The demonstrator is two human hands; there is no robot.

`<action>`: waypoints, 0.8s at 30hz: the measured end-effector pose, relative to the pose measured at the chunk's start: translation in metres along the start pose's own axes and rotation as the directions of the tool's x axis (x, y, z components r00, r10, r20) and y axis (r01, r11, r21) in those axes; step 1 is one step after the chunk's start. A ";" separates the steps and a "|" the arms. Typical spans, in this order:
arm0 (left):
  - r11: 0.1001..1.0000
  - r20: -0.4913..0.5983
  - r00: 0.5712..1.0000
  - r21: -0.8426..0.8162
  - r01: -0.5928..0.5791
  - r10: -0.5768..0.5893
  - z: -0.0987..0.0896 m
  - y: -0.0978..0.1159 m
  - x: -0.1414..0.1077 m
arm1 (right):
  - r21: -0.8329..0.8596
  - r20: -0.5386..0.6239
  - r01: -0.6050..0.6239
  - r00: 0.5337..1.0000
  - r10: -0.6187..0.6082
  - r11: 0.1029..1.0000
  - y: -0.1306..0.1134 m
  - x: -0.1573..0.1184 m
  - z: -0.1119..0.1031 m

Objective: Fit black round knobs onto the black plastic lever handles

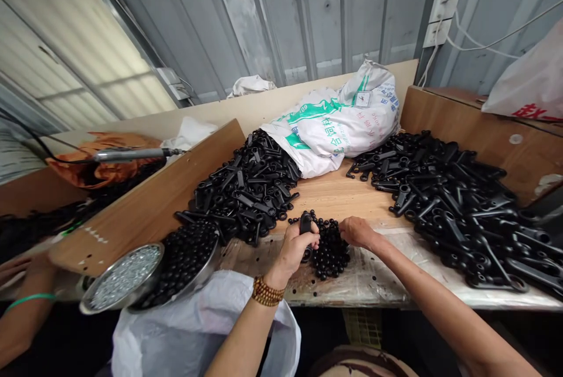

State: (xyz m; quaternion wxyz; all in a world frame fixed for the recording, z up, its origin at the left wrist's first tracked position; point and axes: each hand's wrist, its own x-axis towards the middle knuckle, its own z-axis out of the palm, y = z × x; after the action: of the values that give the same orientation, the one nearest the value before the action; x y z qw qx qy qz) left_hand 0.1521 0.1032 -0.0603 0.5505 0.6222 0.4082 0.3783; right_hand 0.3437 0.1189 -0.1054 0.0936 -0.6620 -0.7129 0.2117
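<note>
My left hand (294, 248), with a beaded bracelet at the wrist, is closed around a black lever part (305, 223) held upright. A pile of small black balls (332, 251) lies on the worktable between my hands. At the right edge of that pile is my right hand (355, 231), its fingers pressed together; what they hold, if anything, is hidden. Behind my left hand is a heap of black lever parts (250, 189). A larger heap of finished-looking black levers (453, 207) spreads to the right.
A printed white sack (338, 122) lies at the back. Left are a bowl of small metal pieces (127, 271), a bowl of black balls (187, 254) and a wooden divider (153, 201). Another person's arm (26, 312) shows beyond. An open white bag (176, 330) hangs in front.
</note>
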 end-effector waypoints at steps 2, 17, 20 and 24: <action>0.998 -0.015 1.000 -0.065 0.017 -0.018 0.009 -0.004 -0.007 | 0.100 -0.029 0.026 0.999 -0.023 0.995 0.002 -0.006 -0.004; 0.900 -0.004 0.962 0.356 -0.252 0.272 0.072 0.006 -0.034 | 0.933 -0.171 0.170 0.985 0.025 -0.317 -0.010 -0.104 0.008; 0.875 0.007 0.959 0.408 -0.260 0.282 0.077 0.004 -0.035 | 0.926 -0.166 0.167 0.986 0.032 -0.338 -0.004 -0.110 0.008; 0.837 0.041 0.954 0.469 -0.282 0.298 0.082 -0.001 -0.035 | 0.915 -0.166 0.175 0.984 0.057 -0.363 -0.002 -0.113 0.011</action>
State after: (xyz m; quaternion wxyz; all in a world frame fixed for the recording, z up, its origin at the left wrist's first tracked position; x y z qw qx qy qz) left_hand 0.2144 0.0405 -0.0709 0.3127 0.7848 0.3980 0.3576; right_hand 0.3492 0.0054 -0.0973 0.6592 -0.2712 -0.2531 0.6541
